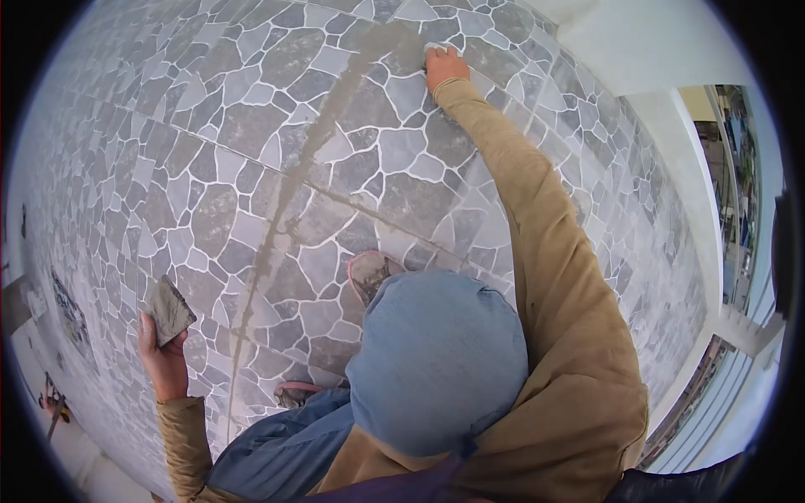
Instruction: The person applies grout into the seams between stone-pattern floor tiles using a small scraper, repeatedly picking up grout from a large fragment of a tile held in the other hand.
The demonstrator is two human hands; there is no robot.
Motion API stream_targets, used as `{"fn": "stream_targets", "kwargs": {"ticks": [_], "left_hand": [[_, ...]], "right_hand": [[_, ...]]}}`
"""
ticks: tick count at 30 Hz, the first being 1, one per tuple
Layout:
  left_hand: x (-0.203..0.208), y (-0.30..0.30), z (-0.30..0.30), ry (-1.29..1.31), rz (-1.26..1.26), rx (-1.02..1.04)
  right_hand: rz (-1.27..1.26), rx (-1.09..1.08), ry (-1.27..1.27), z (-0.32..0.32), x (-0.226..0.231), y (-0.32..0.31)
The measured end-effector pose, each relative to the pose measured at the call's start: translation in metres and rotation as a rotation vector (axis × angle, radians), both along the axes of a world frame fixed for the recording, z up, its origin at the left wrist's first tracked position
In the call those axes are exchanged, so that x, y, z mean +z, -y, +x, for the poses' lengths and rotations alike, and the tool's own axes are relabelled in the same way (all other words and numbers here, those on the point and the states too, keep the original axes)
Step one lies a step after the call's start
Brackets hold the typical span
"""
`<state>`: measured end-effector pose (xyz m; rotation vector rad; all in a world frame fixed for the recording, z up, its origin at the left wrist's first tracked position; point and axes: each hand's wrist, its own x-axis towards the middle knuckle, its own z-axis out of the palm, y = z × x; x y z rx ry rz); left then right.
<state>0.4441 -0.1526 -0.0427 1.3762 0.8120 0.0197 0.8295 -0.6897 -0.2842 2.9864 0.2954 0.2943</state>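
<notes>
Low at the left, my left hand (166,362) grips a small flat square slab (170,310) by its lower edge, thumb on one side. The slab is grey and looks coated with wet paste. My right arm stretches far forward, and the right hand (446,69) is closed and pressed to the tiled floor (411,151). A small whitish edge (431,48) shows at its fingertips; its kind cannot be made out. Beside that hand lies a smeared patch of grey-brown grout (390,42), running back toward me along a tile joint.
I crouch with my bent knee (440,360) in blue trousers between my arms; one shoe (373,272) stands on the tiles. A second joint crosses the grout line. A white wall (620,42) and a window opening (729,168) bound the right side. Some tools (54,402) lie at far left.
</notes>
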Motion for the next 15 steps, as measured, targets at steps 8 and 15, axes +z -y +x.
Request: {"fn": "stream_targets", "kwargs": {"ticks": [8, 15], "left_hand": [[-0.013, -0.011, -0.019, -0.037, -0.033, 0.081], [-0.002, -0.019, -0.024, 0.009, -0.033, 0.064]], "right_hand": [[0.082, -0.061, -0.028, -0.026, 0.018, 0.025], [0.106, -0.074, -0.076, -0.039, 0.043, 0.017]]}}
